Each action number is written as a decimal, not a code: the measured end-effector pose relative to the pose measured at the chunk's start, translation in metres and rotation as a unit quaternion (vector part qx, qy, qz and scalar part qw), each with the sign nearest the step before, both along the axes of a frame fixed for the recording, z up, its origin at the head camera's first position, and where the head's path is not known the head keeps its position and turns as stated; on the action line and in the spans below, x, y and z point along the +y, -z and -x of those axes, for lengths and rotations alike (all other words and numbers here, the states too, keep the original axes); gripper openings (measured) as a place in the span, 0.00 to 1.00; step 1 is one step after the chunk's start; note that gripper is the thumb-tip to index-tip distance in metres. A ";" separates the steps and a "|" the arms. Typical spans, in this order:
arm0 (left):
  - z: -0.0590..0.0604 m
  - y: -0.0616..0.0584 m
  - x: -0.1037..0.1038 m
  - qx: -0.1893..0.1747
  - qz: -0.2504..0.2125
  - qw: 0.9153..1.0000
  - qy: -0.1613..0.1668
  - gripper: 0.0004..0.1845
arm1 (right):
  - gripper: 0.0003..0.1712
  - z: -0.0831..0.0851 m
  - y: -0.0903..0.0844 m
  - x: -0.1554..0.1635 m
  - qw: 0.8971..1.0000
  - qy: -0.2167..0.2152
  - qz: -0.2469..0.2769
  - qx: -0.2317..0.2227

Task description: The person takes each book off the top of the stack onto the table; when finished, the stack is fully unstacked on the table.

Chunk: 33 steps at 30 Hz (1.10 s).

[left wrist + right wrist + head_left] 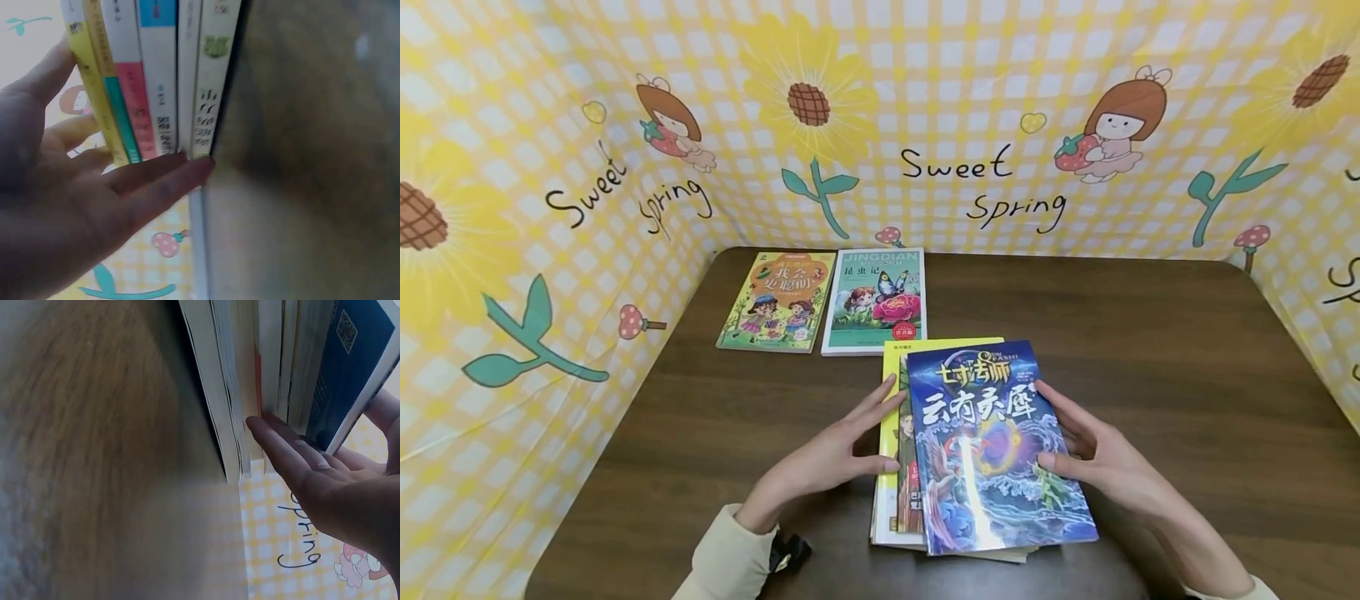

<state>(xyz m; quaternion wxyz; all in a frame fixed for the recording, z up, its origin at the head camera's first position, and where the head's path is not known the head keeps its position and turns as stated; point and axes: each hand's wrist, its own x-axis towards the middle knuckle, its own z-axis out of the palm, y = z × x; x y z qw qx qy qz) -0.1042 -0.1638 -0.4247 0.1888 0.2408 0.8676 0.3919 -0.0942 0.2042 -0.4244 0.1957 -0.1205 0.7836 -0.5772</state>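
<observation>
Stack of books: it is lying on the surface [700, 450], right of its middle and toward the edge nearest the person; at least six spines are showing in the left wrist view.
Blue book [1000, 492]: it is topping the stack, sitting slightly skewed and jutting past the others toward the right; its glossy cover is showing gold and white characters, a purple-gold ring, curling waves and a white streak of glare.
Brown-edged book [910, 500]: it is peeking out along the blue cover's left side.
Yellow book [891, 354]: it is lying below both, showing a bright strip at its far and left edges.
Spines: yellow, tan with teal, white with pink-red, and blue with white are lining up above two whitish ones, the lowest bearing a small green print.
Left hand [835, 446]: it is touching the stack's left side, fingers extended and thumb standing apart from them.
Right hand [1097, 446]: it is resting its thumb on the blue cover's right part, fingers reaching fairly straight along the page edges, apart from the thumb.
Far left corner: an orange-and-yellow book [775, 304] is lying flat just beside a teal-and-white book [876, 300], which is nearly reaching the stack.
Checked cloth [910, 92]: it is rising behind the surface's far edge, showing sunflowers and "Sweet Spring".
</observation>
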 end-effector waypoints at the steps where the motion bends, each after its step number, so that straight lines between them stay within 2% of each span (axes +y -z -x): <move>1: 0.000 -0.002 0.000 0.004 0.012 1.000 -0.001 0.43 | 0.46 -0.001 0.000 0.001 1.000 0.000 0.005 -0.003; 5: 0.000 -0.008 -0.001 0.015 0.049 0.999 -0.004 0.43 | 0.46 -0.004 -0.004 0.004 0.999 0.008 0.015 -0.042; 9: -0.001 -0.009 -0.002 0.006 0.040 0.999 -0.001 0.42 | 0.46 -0.007 -0.010 0.010 0.997 0.018 0.006 -0.072; 11: -0.002 -0.010 -0.001 0.000 0.030 1.000 -0.001 0.42 | 0.45 -0.008 -0.013 0.015 0.997 0.014 0.012 -0.070; 13: -0.002 -0.010 -0.001 0.001 0.023 1.000 -0.001 0.41 | 0.44 -0.008 -0.014 0.021 0.998 0.000 0.027 -0.061; 20: -0.002 -0.008 -0.001 0.008 0.006 1.000 0.016 0.40 | 0.40 -0.002 -0.018 0.041 0.989 -0.027 0.117 -0.087; 24: -0.001 -0.006 -0.003 0.010 0.001 1.000 0.021 0.40 | 0.38 0.007 -0.019 0.051 0.990 -0.006 0.122 -0.065; 28: -0.001 -0.006 -0.004 0.012 0.006 1.000 0.023 0.40 | 0.35 0.018 -0.021 0.058 0.991 0.034 0.118 -0.049; 33: -0.002 -0.008 -0.004 0.016 0.017 0.999 0.027 0.40 | 0.32 0.033 -0.028 0.066 0.984 0.071 0.157 -0.046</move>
